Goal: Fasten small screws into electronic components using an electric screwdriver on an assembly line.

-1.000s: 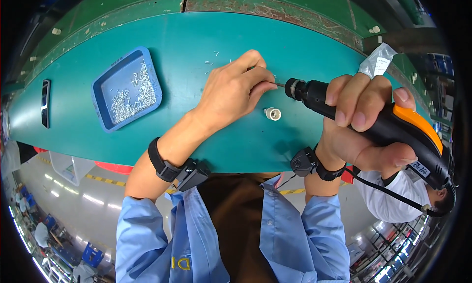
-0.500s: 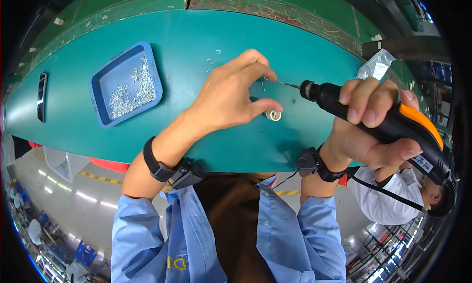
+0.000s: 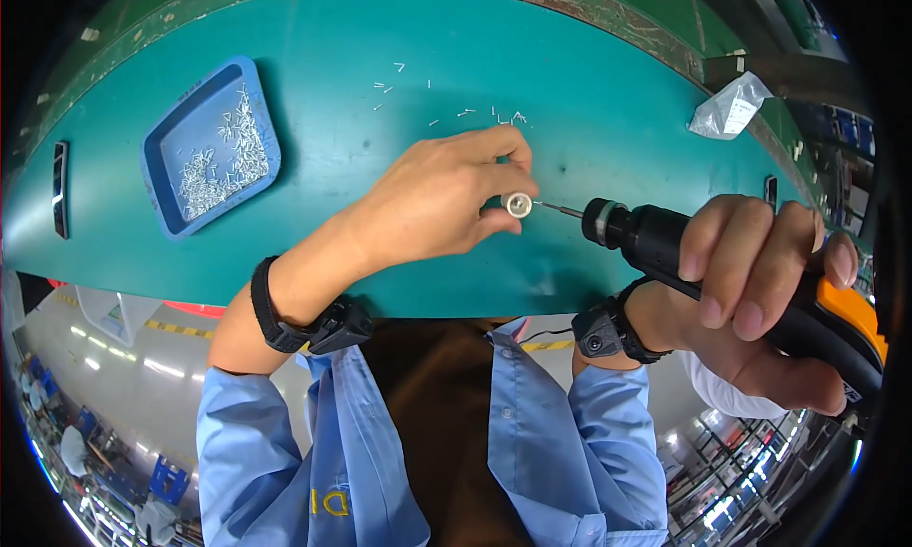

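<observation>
Between its thumb and fingers my left hand (image 3: 442,196) pinches a small round cream-coloured part (image 3: 519,206), its hollow end showing. My right hand (image 3: 750,281) is wrapped round a black and orange electric screwdriver (image 3: 655,241). The screwdriver's thin bit points left, its tip close beside the round part; a tiny bright piece, perhaps a screw, shows at the tip. Whether it touches the part I cannot tell. Several loose small screws (image 3: 503,118) lie on the green table (image 3: 323,129) just beyond my left hand.
A blue tray (image 3: 158,191) with a heap of small screws stands on the left of the table. Past it lies a dark phone-like object (image 3: 62,188). A clear plastic bag (image 3: 730,108) with a white label rests at the far right. Another dark object (image 3: 770,190) lies near the right edge.
My left hand has closed on the round part, which stood on the table near its thumb, and holds it at the bit. The screwdriver has come lower in the picture.
</observation>
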Motion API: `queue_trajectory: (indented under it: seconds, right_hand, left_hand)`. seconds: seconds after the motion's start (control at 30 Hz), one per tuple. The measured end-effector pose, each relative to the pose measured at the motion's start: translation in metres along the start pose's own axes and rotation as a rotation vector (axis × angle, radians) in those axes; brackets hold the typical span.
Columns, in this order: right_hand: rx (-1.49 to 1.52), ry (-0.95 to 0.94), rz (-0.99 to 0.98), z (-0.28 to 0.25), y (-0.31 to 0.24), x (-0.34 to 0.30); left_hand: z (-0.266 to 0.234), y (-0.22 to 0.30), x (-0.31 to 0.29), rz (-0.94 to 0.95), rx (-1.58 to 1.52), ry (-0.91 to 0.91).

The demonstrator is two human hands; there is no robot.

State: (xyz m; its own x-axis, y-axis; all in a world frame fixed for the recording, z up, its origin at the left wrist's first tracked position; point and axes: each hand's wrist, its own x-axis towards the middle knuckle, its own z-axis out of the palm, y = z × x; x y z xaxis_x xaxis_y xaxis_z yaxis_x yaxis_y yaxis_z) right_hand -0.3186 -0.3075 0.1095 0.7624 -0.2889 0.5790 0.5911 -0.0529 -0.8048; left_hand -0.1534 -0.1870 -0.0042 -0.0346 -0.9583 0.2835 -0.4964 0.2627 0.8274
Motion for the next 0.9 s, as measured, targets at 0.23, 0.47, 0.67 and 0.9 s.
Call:
queue_trajectory:
  seconds: [0.23, 0.47, 0.67, 0.9]
  right_hand:
    - [-0.029, -0.119, 0.162, 0.005, -0.002, 0.006]
    - [-0.061, -0.216, 0.092, 0.000, 0.010, 0.002]
    - [0.051, 0.023, 0.050, 0.012, 0.025, -0.008]
    - [-0.012, -0.024, -0.018, 0.011, 0.032, -0.010]
  left_hand:
    - [0.004, -0.001, 0.001, 0.016, 0.100, 0.015]
    - [0.002, 0.002, 0.002, -0.036, 0.089, -0.022]
    - [0.001, 0.000, 0.002, -0.026, 0.098, -0.004]
    - [0.000, 0.001, 0.002, -0.055, 0.093, -0.031]
